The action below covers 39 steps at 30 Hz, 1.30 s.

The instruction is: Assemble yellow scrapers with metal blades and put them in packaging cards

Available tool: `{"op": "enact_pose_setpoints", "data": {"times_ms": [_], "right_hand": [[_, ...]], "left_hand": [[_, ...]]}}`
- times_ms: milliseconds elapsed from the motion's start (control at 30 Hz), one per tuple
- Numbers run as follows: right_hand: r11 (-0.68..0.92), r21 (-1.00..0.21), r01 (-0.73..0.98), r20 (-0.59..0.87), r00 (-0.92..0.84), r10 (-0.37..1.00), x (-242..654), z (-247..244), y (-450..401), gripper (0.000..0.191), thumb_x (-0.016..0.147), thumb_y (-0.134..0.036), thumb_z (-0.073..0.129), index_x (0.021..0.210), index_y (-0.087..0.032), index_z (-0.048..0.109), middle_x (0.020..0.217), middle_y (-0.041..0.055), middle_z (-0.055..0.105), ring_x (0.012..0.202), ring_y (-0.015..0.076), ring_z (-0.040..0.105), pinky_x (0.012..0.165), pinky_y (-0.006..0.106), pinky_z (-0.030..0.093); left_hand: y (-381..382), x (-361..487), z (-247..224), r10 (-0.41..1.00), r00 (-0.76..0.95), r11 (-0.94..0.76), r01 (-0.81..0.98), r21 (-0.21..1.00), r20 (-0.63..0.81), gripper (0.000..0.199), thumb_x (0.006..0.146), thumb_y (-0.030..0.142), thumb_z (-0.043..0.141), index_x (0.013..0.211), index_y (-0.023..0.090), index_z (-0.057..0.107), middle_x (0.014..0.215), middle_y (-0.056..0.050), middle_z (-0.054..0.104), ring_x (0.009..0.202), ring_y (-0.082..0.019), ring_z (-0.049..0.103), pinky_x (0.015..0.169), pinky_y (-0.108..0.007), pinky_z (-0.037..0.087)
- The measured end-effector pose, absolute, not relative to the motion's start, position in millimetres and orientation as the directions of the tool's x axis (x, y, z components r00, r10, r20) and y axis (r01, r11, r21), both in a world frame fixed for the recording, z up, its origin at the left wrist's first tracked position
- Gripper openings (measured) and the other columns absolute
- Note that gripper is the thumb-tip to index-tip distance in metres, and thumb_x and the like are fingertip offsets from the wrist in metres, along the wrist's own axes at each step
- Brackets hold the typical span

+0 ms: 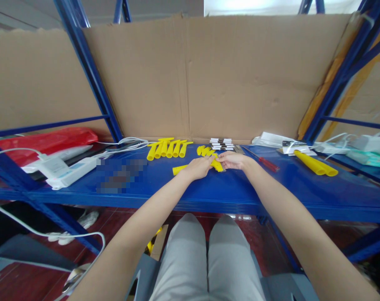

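My left hand [198,168] is closed over a yellow plastic tube-shaped handle, whose round end [179,169] sticks out on its left. An angled yellow end [218,166] shows between my two hands; whether it is one piece with the tube I cannot tell. My right hand [231,160] pinches at this end, its fingertips touching the yellow plastic. Just behind my hands lie several small yellow pieces [204,150] and stacked white strips with dark middles [221,144]. A row of yellow handles [166,149] with crosswise tops lies to the left.
On the right are a red-handled screwdriver [268,164], two yellow tubes [317,164] and plastic bags [273,139]. A white power strip [72,172] with cables and a red bag [49,142] lie left. A cardboard panel [209,79] and blue posts [92,79] bound the blue shelf [240,190].
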State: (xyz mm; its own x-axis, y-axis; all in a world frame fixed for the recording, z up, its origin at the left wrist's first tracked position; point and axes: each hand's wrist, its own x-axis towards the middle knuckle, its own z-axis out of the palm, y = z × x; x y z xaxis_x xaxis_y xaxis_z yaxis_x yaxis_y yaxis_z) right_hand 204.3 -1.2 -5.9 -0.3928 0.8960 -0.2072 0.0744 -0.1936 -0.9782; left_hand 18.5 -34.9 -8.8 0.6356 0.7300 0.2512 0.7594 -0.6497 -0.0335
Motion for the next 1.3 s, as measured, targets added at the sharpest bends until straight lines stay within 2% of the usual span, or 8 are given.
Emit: {"op": "enact_pose_setpoints", "data": {"times_ms": [233,333,600,767,867,967,1100,1300], "right_hand": [[-0.194,-0.981,0.021,-0.186,-0.397,0.899,202,5,-10,0.017,0.089,-0.003,0.052,0.08,-0.015,0.057,0.066,0.0025,0.069,0.057,0.0112,0.064,0.06,0.024,0.055],[-0.154,-0.988,-0.031,-0.135,-0.325,0.936,206,15,-12,0.016,0.091,-0.006,0.05,0.083,-0.015,0.06,0.066,0.0022,0.068,0.055,0.011,0.063,0.059,0.024,0.054],[0.006,-0.996,-0.084,-0.011,0.2,0.98,243,21,0,0.016,0.086,-0.004,0.049,0.078,-0.016,0.056,0.052,-0.0035,0.054,0.043,0.0068,0.047,0.045,0.017,0.04],[0.022,-0.967,0.255,0.125,0.393,0.911,261,4,16,0.011,0.079,-0.007,0.054,0.078,-0.016,0.058,0.062,0.0016,0.062,0.051,0.0108,0.052,0.053,0.022,0.045],[0.0,-0.757,0.654,0.309,0.358,0.881,263,-6,24,0.015,0.078,-0.008,0.055,0.085,-0.015,0.066,0.08,0.0092,0.072,0.075,0.0188,0.065,0.072,0.028,0.05],[0.009,-0.46,0.888,0.362,0.178,0.915,257,-11,25,0.028,0.082,-0.01,0.053,0.103,-0.015,0.071,0.104,0.0123,0.073,0.101,0.0228,0.065,0.09,0.03,0.047],[0.006,-0.202,0.979,0.277,0.051,0.959,246,-11,17,0.04,0.088,-0.015,0.048,0.122,-0.021,0.068,0.128,0.0149,0.061,0.119,0.0287,0.055,0.098,0.04,0.045],[-0.002,-0.051,0.999,0.209,0.013,0.978,238,-9,11,0.043,0.093,-0.017,0.041,0.129,-0.025,0.064,0.132,0.0166,0.052,0.124,0.0306,0.047,0.101,0.047,0.042]], "left_hand": [[-37,18,-3,0.742,0.597,-0.607,0.791,-0.072,0.304,0.047,0.093,0.014,0.041,0.14,0.016,0.048,0.139,-0.013,0.057,0.124,-0.023,0.057,0.102,-0.034,0.045],[-38,15,3,0.748,0.545,-0.581,0.814,-0.023,0.379,0.049,0.092,0.012,0.042,0.14,0.016,0.049,0.139,-0.011,0.057,0.125,-0.023,0.056,0.103,-0.035,0.044],[-36,5,23,0.699,0.295,-0.614,0.714,0.335,0.652,0.038,0.092,0.017,0.049,0.128,0.019,0.062,0.122,-0.009,0.068,0.116,-0.023,0.061,0.097,-0.032,0.046],[-33,19,44,0.772,0.097,-0.558,0.578,0.595,0.629,0.014,0.087,0.021,0.06,0.081,0.012,0.069,0.071,-0.005,0.066,0.078,-0.02,0.066,0.071,-0.025,0.049],[-35,33,58,0.851,0.008,-0.498,0.324,0.804,0.524,0.011,0.086,0.015,0.059,0.075,0.014,0.061,0.058,0.002,0.055,0.055,-0.012,0.056,0.057,-0.021,0.044],[-37,44,66,0.953,-0.009,-0.304,0.032,0.952,0.304,0.021,0.088,0.01,0.053,0.068,0.016,0.051,0.049,0.006,0.043,0.04,-0.006,0.04,0.046,-0.018,0.039],[-33,50,59,0.997,0.079,0.022,-0.267,0.964,-0.001,0.027,0.089,0.005,0.049,0.065,0.017,0.045,0.048,0.006,0.043,0.037,-0.005,0.038,0.042,-0.017,0.04],[-22,48,29,0.977,0.148,0.19,-0.302,0.934,-0.151,0.024,0.091,0.003,0.045,0.071,0.016,0.048,0.05,0.007,0.043,0.036,-0.004,0.036,0.045,-0.017,0.045]]}}
